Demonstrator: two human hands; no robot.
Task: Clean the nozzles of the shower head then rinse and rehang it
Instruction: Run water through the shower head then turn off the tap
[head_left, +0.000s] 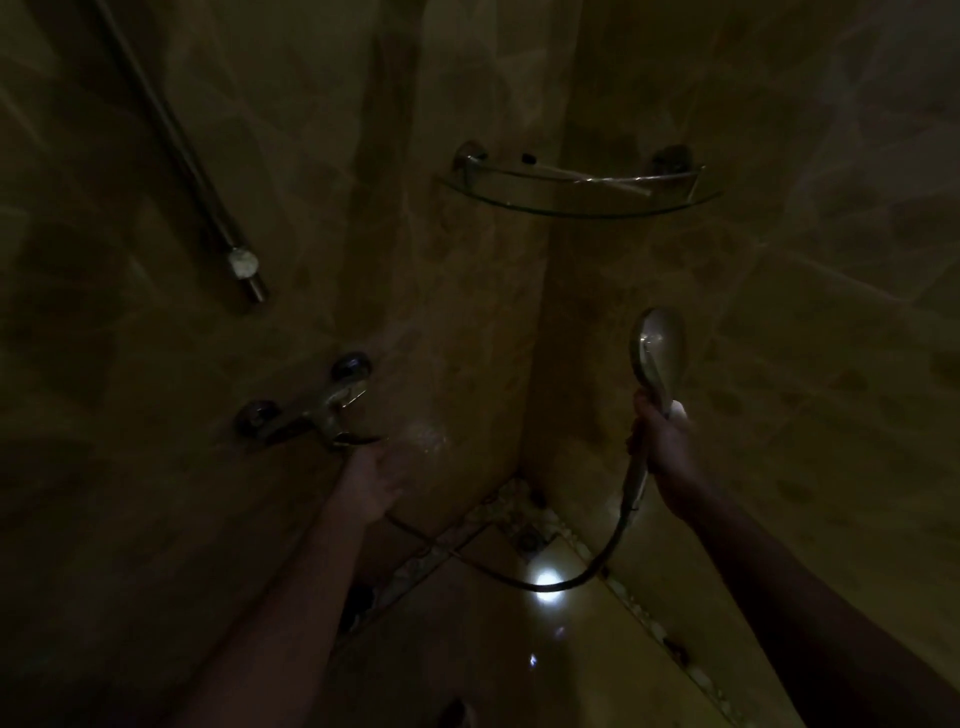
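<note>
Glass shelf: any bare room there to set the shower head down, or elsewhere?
The glass shelf between its two wall mounts looks bare, though dim. Floor tile this side of the hose loop looks free. Crowded around the faucet, where the left hand reaches.

Dim, seemingly marble-tiled walls (831, 260), glass corner shelf (582, 209), glossy floor (519, 649).

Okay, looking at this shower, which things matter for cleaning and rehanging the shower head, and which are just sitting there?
Part of the job:
- shower head, gripped by the right hand
- hose
- mixer tap, with the left hand just below it
- wall rail, likely where it rehangs

Just there:
- glass corner shelf
- floor drain
</note>
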